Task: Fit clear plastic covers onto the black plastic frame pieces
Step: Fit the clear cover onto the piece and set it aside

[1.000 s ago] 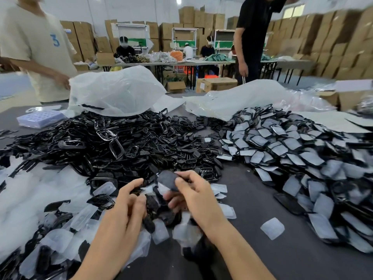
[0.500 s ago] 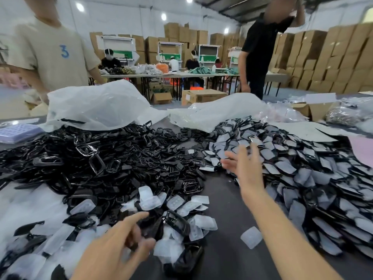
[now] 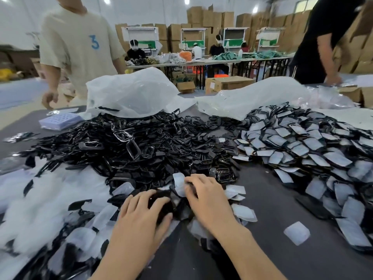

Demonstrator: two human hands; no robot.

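Observation:
A big heap of black plastic frame pieces [image 3: 131, 144] fills the middle of the dark table [image 3: 262, 249]. Loose clear plastic covers [image 3: 36, 203] lie in a pale drift at the left and around my hands. My left hand [image 3: 139, 215] is curled over one black frame piece [image 3: 161, 201] at the near edge of the heap, thumb below it. Just to its right, my right hand [image 3: 207, 197] pinches a clear cover [image 3: 178, 183] that stands up by its fingertips. The picture is slightly blurred.
A wide pile of frames with covers fitted [image 3: 302, 144] spreads on the right. One loose cover [image 3: 296, 232] lies alone nearby. White plastic bags [image 3: 131, 91] rise behind the heaps. A person in beige [image 3: 80, 47] and a person in black [image 3: 323, 41] stand across the table.
My right hand has come back from the fitted pile on the right to the near heap and taken a clear cover. My left hand has closed over a black frame piece.

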